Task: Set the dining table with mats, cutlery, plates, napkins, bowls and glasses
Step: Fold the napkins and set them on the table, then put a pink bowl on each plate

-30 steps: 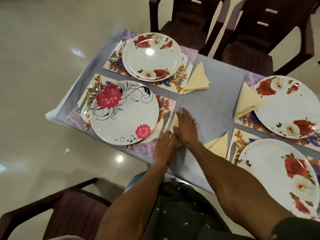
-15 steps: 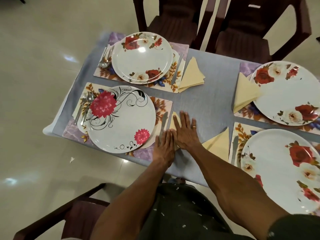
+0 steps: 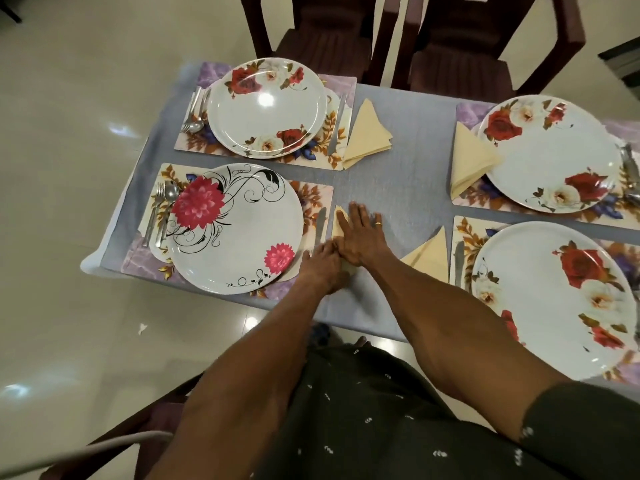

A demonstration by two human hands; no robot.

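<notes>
A folded yellow napkin [image 3: 337, 221] lies on the grey tablecloth [image 3: 398, 168], just right of the knife [image 3: 320, 223] and the dahlia-patterned plate [image 3: 239, 230]. My right hand [image 3: 362, 237], wearing a ring, lies flat on the napkin with straight fingers and covers most of it. My left hand [image 3: 320, 268] rests on the napkin's near end, its fingertips against my right hand. A fork and spoon [image 3: 162, 206] sit left of that plate on its floral mat [image 3: 313, 195].
Three more settings carry rose plates [image 3: 268, 105], [image 3: 550, 154], [image 3: 554, 299], each with a folded yellow napkin [image 3: 367, 133], [image 3: 467, 161], [image 3: 429, 254]. Two dark chairs [image 3: 329, 39], [image 3: 460, 46] stand at the far side. Another chair [image 3: 114, 441] is at my near left.
Both hands have stayed on the napkin, smoothing it; my left hand shifted slightly along its near end. The view has drifted a little.
</notes>
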